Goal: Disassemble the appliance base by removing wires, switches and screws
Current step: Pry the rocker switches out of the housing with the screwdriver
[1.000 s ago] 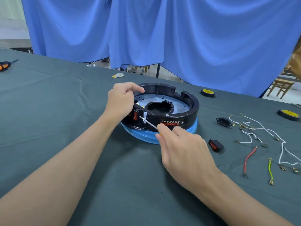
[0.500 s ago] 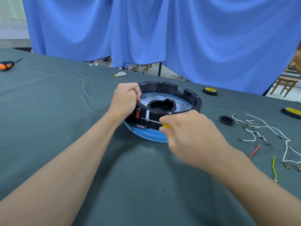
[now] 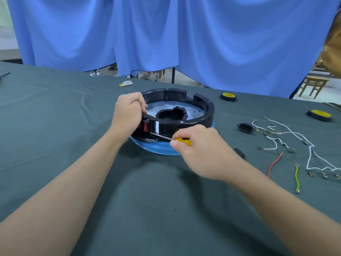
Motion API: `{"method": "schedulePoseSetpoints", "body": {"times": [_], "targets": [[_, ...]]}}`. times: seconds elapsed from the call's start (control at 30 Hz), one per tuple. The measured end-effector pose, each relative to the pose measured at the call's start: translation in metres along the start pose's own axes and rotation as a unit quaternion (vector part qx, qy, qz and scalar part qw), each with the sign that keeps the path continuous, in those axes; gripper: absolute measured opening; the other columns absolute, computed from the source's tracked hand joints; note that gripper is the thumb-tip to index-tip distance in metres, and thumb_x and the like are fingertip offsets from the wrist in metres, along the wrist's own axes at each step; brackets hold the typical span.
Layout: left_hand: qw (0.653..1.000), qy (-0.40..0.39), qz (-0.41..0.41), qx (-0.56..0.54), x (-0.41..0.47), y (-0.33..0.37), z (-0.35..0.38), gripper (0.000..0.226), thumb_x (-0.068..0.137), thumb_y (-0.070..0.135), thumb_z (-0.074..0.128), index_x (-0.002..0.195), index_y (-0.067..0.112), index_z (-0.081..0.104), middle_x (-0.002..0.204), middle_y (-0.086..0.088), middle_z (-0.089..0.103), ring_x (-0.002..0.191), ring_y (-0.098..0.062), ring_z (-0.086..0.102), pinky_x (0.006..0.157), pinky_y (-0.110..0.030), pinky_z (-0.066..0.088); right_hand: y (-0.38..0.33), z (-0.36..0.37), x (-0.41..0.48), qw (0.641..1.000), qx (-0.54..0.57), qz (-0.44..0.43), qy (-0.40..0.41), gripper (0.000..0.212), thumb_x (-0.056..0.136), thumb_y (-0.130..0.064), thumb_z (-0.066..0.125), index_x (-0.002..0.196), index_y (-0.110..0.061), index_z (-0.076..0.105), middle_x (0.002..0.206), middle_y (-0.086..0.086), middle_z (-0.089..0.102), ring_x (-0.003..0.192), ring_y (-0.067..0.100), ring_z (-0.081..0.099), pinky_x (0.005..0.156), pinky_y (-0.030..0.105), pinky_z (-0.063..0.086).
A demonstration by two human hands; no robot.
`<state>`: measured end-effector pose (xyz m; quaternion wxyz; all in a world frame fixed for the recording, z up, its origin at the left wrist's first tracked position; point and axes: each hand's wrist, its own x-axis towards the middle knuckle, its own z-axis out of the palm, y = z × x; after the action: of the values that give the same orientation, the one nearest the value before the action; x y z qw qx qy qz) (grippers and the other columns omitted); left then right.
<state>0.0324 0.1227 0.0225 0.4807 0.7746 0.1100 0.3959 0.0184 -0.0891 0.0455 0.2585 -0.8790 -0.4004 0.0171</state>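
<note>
The round black appliance base (image 3: 199,115) with a blue bottom rim sits on the grey-green table cloth. My left hand (image 3: 127,115) is curled over its left wall, gripping the edge just above a red switch (image 3: 145,127). My right hand (image 3: 201,150) holds a small yellow-handled screwdriver (image 3: 182,140); its metal shaft points left, with the tip at the wall next to the red switch. Removed parts lie to the right: a black socket (image 3: 244,127), white wires (image 3: 287,133), a red wire (image 3: 274,163), a yellow-green wire (image 3: 297,177) and a black switch (image 3: 239,152).
Two yellow-and-black wheels (image 3: 228,96) (image 3: 320,115) lie at the back right. A small white piece (image 3: 126,83) lies behind the base. Blue curtains hang past the far table edge, and a wooden chair (image 3: 313,84) stands beyond at the right.
My left hand has closed from a loose hold into a fist on the base's wall. My right hand has shifted along the front of the base, keeping the screwdriver tip by the red switch.
</note>
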Motion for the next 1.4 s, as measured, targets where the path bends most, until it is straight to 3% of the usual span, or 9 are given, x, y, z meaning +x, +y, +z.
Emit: {"method": "schedulePoseSetpoints", "body": {"times": [0.17, 0.33, 0.4, 0.5, 0.7, 0.83, 0.97, 1.07, 1.4], "targets": [[1.000, 0.004, -0.008, -0.009, 0.001, 0.002, 0.002, 0.033, 0.052, 0.006, 0.029, 0.037, 0.026, 0.051, 0.046, 0.013, 0.053, 0.071, -0.005, 0.059, 0.072, -0.030, 0.045, -0.007, 0.013, -0.011, 0.984, -0.151, -0.057, 0.080, 0.026, 0.098, -0.028, 0.042, 0.075, -0.018, 0.035, 0.067, 0.002, 0.044, 0.063, 0.030, 0.042, 0.052, 0.033, 0.030], [1.000, -0.002, -0.008, -0.006, 0.003, 0.000, 0.001, 0.033, 0.051, 0.005, 0.029, 0.038, 0.025, 0.052, 0.046, 0.013, 0.054, 0.073, -0.008, 0.060, 0.073, -0.030, 0.046, -0.013, 0.007, -0.011, 0.949, -0.286, -0.102, 0.091, 0.029, 0.090, -0.022, 0.050, 0.071, -0.018, 0.028, 0.060, -0.001, 0.029, 0.047, 0.020, 0.023, 0.045, 0.029, 0.011], [1.000, -0.001, -0.013, -0.006, 0.004, -0.001, 0.000, 0.032, 0.050, 0.006, 0.029, 0.038, 0.025, 0.052, 0.047, 0.011, 0.055, 0.073, -0.010, 0.060, 0.073, -0.031, 0.047, -0.006, 0.002, -0.005, 0.959, -0.251, -0.113, 0.070, 0.037, 0.093, -0.024, 0.047, 0.066, -0.019, 0.024, 0.059, -0.002, 0.031, 0.052, 0.026, 0.031, 0.048, 0.031, 0.020], [1.000, 0.002, -0.020, -0.007, 0.004, -0.002, 0.000, 0.030, 0.048, 0.007, 0.029, 0.037, 0.023, 0.052, 0.049, 0.009, 0.056, 0.071, -0.009, 0.060, 0.072, -0.030, 0.046, 0.012, -0.004, 0.004, 0.993, -0.070, -0.089, 0.020, 0.032, 0.098, -0.026, 0.049, 0.068, -0.015, 0.050, 0.058, 0.000, 0.037, 0.064, 0.024, 0.033, 0.060, 0.026, 0.027], [1.000, 0.006, -0.023, -0.009, 0.003, 0.000, 0.001, 0.030, 0.048, 0.007, 0.029, 0.037, 0.023, 0.052, 0.051, 0.007, 0.057, 0.069, -0.010, 0.059, 0.073, -0.032, 0.048, 0.020, -0.001, 0.011, 0.992, 0.124, -0.020, -0.030, 0.026, 0.096, -0.026, 0.056, 0.072, -0.023, 0.066, 0.050, -0.011, 0.043, 0.050, 0.004, 0.038, 0.052, 0.011, 0.029], [1.000, 0.008, -0.017, -0.007, 0.002, -0.001, 0.001, 0.031, 0.049, 0.007, 0.029, 0.037, 0.024, 0.052, 0.052, 0.005, 0.056, 0.070, -0.011, 0.060, 0.075, -0.034, 0.049, 0.016, 0.007, 0.007, 0.997, 0.075, -0.006, -0.013, 0.020, 0.097, -0.034, 0.051, 0.084, -0.029, 0.065, 0.066, -0.008, 0.057, 0.081, 0.017, 0.046, 0.072, 0.026, 0.035], [1.000, 0.010, -0.015, -0.006, 0.003, -0.002, 0.001, 0.033, 0.050, 0.006, 0.028, 0.038, 0.024, 0.053, 0.050, 0.006, 0.055, 0.071, -0.008, 0.060, 0.074, -0.032, 0.048, 0.011, 0.018, -0.002, 0.995, -0.052, -0.062, 0.064, 0.023, 0.098, -0.034, 0.046, 0.085, -0.019, 0.057, 0.067, -0.004, 0.053, 0.071, 0.021, 0.044, 0.070, 0.034, 0.039], [1.000, 0.006, -0.011, -0.007, 0.003, -0.003, 0.001, 0.034, 0.051, 0.006, 0.028, 0.038, 0.025, 0.054, 0.051, 0.006, 0.055, 0.071, -0.009, 0.060, 0.072, -0.031, 0.047, 0.011, 0.022, -0.005, 0.993, -0.008, -0.090, 0.079, 0.024, 0.097, -0.032, 0.050, 0.089, -0.014, 0.064, 0.071, -0.001, 0.060, 0.071, 0.022, 0.049, 0.071, 0.037, 0.043], [0.998, -0.014, -0.018, -0.052, 0.006, -0.009, -0.002, 0.041, 0.061, -0.002, 0.032, 0.041, 0.023, 0.057, 0.051, 0.006, 0.062, 0.069, 0.001, 0.063, 0.069, -0.025, 0.046, 0.019, 0.019, -0.007, 0.986, 0.076, -0.085, 0.125, 0.014, 0.096, -0.031, 0.055, 0.088, -0.025, 0.064, 0.059, -0.013, 0.052, 0.060, 0.008, 0.048, 0.060, 0.016, 0.036]]}}
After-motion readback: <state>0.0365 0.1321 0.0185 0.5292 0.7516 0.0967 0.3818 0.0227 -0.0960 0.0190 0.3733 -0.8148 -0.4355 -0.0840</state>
